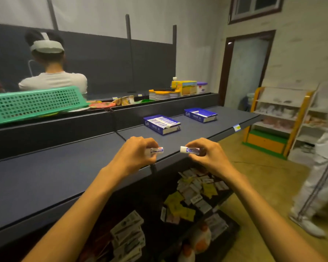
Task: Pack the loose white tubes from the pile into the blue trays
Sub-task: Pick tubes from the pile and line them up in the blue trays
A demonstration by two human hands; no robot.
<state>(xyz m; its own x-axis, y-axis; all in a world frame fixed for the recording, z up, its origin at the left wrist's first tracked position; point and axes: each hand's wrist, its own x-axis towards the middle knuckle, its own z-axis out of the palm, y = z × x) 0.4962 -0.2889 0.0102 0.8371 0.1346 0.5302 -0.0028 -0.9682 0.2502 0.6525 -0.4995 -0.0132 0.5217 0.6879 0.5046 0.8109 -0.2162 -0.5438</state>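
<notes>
The room has pale walls (301, 53) and a yellow-brown floor (263, 186). High up on the right is a small window (256, 6) with a dark red frame. Under it stands a door (248, 72) with the same dark frame. A long dark board (112, 63) runs along the back, held by thin posts (128, 27). A dark blue shelf (45, 176) goes across the middle. By the right wall stands a little rack (276, 118) with orange sides and white shelves. The light is dim.
</notes>
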